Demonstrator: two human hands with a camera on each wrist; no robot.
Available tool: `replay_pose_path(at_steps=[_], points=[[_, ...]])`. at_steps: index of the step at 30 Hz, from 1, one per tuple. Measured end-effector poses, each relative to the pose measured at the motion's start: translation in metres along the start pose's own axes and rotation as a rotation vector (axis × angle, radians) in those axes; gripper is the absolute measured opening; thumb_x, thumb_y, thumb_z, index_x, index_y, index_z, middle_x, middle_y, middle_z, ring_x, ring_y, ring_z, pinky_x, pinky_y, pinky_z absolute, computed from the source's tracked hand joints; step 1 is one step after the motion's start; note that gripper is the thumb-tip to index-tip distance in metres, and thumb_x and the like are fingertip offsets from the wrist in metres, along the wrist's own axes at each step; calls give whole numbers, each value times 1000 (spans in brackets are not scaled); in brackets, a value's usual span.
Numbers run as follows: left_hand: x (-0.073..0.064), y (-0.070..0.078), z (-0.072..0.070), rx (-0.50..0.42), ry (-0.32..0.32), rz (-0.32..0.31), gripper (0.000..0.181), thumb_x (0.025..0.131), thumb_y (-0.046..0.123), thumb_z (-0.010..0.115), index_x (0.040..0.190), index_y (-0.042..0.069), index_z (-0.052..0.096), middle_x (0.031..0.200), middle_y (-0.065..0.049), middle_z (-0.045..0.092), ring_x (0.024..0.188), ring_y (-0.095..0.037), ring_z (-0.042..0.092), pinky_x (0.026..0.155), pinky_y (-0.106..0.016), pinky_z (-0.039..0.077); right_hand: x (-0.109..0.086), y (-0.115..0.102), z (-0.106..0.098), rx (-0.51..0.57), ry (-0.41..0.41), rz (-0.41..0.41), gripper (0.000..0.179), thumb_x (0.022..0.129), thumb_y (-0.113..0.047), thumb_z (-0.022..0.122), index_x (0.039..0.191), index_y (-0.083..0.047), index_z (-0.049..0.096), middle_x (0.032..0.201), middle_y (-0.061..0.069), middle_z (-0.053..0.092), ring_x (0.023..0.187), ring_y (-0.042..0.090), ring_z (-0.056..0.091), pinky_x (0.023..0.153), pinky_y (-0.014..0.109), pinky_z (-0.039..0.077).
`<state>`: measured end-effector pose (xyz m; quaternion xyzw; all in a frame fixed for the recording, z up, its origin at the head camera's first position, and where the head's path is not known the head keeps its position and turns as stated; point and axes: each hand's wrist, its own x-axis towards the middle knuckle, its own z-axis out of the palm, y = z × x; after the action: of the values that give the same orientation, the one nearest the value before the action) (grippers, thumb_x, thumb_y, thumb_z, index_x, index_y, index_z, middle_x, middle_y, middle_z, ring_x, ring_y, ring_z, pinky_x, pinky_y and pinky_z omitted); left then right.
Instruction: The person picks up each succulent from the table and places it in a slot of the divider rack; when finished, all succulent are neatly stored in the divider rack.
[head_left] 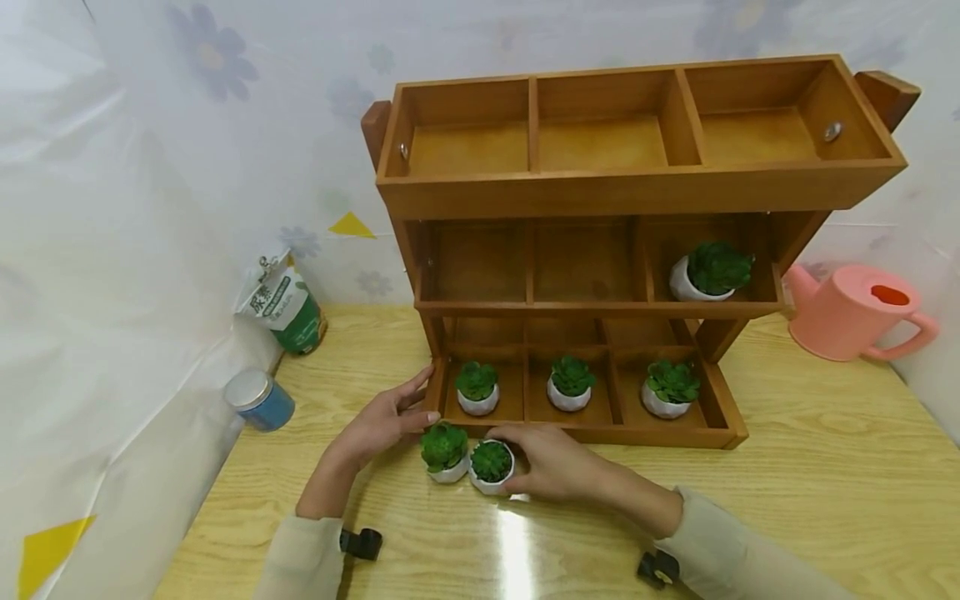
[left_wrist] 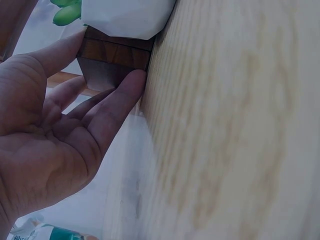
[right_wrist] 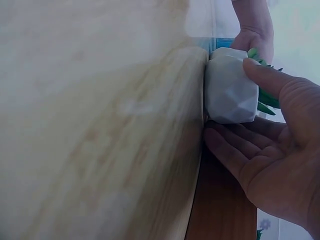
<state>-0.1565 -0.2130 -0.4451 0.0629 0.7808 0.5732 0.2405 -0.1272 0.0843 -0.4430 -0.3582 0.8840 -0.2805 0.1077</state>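
Note:
My right hand (head_left: 555, 460) holds a small potted succulent (head_left: 491, 462) in a white faceted pot, thumb on one side and fingers on the other. The pot (right_wrist: 232, 90) stands on the table in the right wrist view. Beside it, a second potted succulent (head_left: 446, 454) stands in front of the brown wooden shelf (head_left: 637, 436). My left hand (head_left: 382, 425) grips the shelf's front left corner, its thumb (left_wrist: 65, 47) and fingers spread around the wood. Three more potted succulents, at left (head_left: 477, 387), middle (head_left: 571, 383) and right (head_left: 670, 389), sit in the bottom tier's compartments.
Another potted succulent (head_left: 708, 271) sits in the middle tier's right compartment. A pink watering can (head_left: 847, 312) stands right of the shelf. On the left are a green and white pouch (head_left: 288, 308) and a blue jar with a silver lid (head_left: 260, 400). White sheeting (head_left: 300, 125) hangs behind.

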Motion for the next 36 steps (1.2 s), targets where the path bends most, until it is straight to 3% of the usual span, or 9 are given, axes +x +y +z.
replay_pose_path(at_steps=[19,28,36], points=[[-1,1,1,7,9,-4,75,102,28,64,162,36,21,167,-24,19,137,-44,51,100,-50,56,-19,1,-17,58,44,3,56,81,-33,85,132,-28,64,120,-18,68,110,1,63,95,31,55],[0,-1,2,-9,21,-10,75,100,28,66,161,40,24,167,-22,21,136,-41,53,100,-47,57,-29,-1,-32,135,60,-9,65,83,-36,84,139,-14,61,126,-8,69,108,5,67,93,37,59],[1,0,3,-10,14,-8,74,101,27,65,161,40,23,167,-22,21,136,-41,53,101,-48,56,-38,-1,-54,134,122,-5,63,81,-39,86,138,-28,61,127,-15,67,116,7,65,97,39,57]])
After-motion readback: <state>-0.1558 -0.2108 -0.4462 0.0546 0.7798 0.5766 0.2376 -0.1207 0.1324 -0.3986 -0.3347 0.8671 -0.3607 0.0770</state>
